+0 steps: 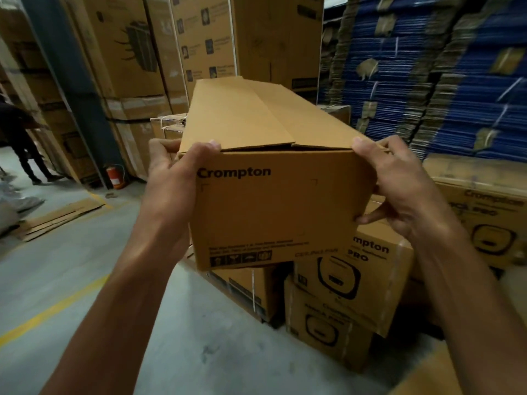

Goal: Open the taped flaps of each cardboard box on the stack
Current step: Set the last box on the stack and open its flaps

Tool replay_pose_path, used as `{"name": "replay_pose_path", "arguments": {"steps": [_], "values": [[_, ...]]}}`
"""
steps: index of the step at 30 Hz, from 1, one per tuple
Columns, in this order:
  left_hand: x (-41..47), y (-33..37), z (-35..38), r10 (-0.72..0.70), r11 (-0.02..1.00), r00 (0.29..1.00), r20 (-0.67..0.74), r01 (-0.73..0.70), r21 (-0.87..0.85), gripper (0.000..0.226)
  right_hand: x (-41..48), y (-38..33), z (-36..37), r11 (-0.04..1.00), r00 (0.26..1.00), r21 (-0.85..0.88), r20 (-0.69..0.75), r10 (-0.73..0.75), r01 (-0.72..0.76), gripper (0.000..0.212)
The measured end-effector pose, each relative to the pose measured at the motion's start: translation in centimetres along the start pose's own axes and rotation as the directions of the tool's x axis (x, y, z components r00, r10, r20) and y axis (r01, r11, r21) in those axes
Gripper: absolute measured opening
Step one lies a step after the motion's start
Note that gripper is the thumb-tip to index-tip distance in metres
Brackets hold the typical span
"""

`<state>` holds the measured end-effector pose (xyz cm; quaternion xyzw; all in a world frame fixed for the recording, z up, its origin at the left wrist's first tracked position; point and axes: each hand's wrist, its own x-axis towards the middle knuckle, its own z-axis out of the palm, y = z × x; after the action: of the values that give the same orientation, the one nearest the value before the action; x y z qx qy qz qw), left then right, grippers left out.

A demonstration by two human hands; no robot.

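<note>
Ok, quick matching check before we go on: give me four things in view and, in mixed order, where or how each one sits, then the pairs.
Things:
1. long Crompton box
2. red fire extinguisher
3. blue flat-packed cartons
4. loose cardboard sheets

Places or states:
A. stacked high on the right
B. lying flat on the floor
C. gripped at its near end by the left hand and the right hand
D. standing upright at the left

Pairs: 1-C, 2-D, 3-A, 4-B
</note>
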<state>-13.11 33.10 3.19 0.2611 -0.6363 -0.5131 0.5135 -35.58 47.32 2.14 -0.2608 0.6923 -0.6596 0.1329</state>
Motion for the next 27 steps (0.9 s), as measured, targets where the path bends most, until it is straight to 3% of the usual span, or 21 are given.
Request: {"name": "replay_pose_path", "arguments": {"steps": [7,16,27], "values": [[1.2,-1.8,7.5,-0.089,0.989,0.974,0.21,0.11,-0.095,0.045,0.2,1.5,-5.6,0.999,0.971,0.009,-0.236,0.039,-0.038,0.037],[3.2,-6.7,15.8,-0.178,0.968,0.875,0.451,0.238,-0.079,0.043,1.3,5.6,-10.6,0.995,0.865,0.003,-0.494,0.09,-0.101,0.048],[13.5,-17.1,20.6,-0.255,0.952,0.79,0.557,0.305,0.003,0.041,8.8,12.5,-5.3,0.978,0.772,0.052,-0.606,0.191,-0.202,0.029]]}}
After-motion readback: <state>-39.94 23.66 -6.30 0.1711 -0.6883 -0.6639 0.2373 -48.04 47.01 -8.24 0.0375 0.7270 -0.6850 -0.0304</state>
